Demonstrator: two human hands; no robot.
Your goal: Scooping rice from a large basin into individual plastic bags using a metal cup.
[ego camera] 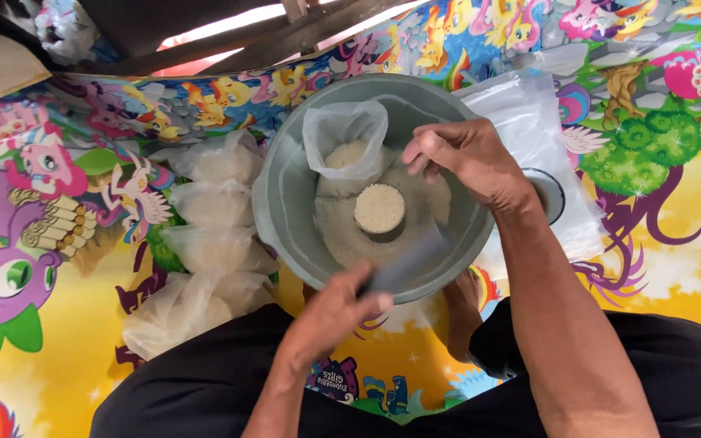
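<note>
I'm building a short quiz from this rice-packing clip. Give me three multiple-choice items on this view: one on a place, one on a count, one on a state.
1. Where does the full measuring cup stand?
A. On the rice inside the grey basin
B. On the mat
C. On the person's lap

2. How many filled bags lie left of the basin?
A. One
B. Four
C. Nine

3. The plastic bag inside the basin is
A. tied shut
B. open at the top, holding rice
C. flat and empty

Answers: 1 A, the cup stands on the rice in the basin. 2 B, four bags lie in a row on the patterned mat. 3 B, its mouth gapes beside the right hand; the left hand holds a blurred dark flat thing.
</note>
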